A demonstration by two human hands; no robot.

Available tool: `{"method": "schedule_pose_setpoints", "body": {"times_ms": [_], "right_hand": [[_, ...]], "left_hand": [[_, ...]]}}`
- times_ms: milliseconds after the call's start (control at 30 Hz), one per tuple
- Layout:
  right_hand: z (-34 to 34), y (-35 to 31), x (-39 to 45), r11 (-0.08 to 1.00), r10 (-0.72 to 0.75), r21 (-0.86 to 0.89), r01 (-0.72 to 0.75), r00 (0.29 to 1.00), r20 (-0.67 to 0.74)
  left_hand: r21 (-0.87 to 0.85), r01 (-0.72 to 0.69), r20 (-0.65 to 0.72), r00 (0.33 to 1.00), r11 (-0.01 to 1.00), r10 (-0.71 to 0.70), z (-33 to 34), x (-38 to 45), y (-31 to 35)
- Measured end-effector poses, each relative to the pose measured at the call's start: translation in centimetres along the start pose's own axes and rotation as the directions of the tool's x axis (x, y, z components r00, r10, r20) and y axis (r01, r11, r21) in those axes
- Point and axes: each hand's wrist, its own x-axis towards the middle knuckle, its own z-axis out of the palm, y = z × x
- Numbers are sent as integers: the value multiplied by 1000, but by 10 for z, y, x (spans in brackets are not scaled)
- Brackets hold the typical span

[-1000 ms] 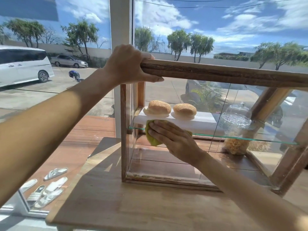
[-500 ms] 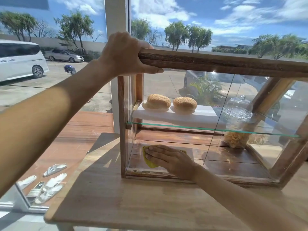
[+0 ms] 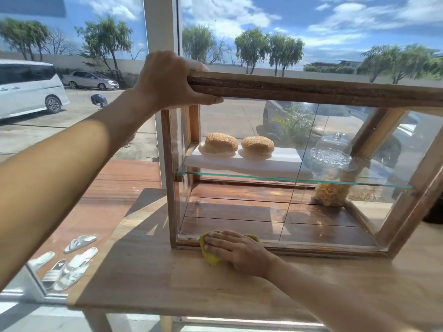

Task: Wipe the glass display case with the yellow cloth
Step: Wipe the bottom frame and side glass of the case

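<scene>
Hands apart: left hand [image 3: 167, 80] curls round the top rail of the glass display case [image 3: 170, 178], arm outstretched; right hand [image 3: 238, 250] lies flat, pressing the yellow cloth [image 3: 210, 257] against its bottom rail, toward the desk's [image 3: 148, 283] left edge.

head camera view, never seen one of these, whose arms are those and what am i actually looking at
There is no machine here. A person wears one wide-angle camera on the head, so you look forward and down along their own two arms, and this picture comes from that camera.

The left hand grips the wooden top rail of the glass display case. The rail looks like part of a lifted front flap. The right hand presses flat on the yellow cloth at the case's bottom front edge, where it meets the wooden table.

Inside the case, two buns sit on a white board on the glass shelf, with a glass dome beside them. Behind it all is a window onto a car park.
</scene>
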Motion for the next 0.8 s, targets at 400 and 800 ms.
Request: {"method": "schedule_pose_setpoints", "body": {"times_ms": [400,800], "right_hand": [[-29,22,-61,981,179,-70,-180,984,-21],[-34,-32,-63,632,750,334,-699,445,-489]], "left_hand": [[52,48,-30,998,997,-47,-6,0,10],[65,118,-35,993,991,-116,-6,0,12]]}}
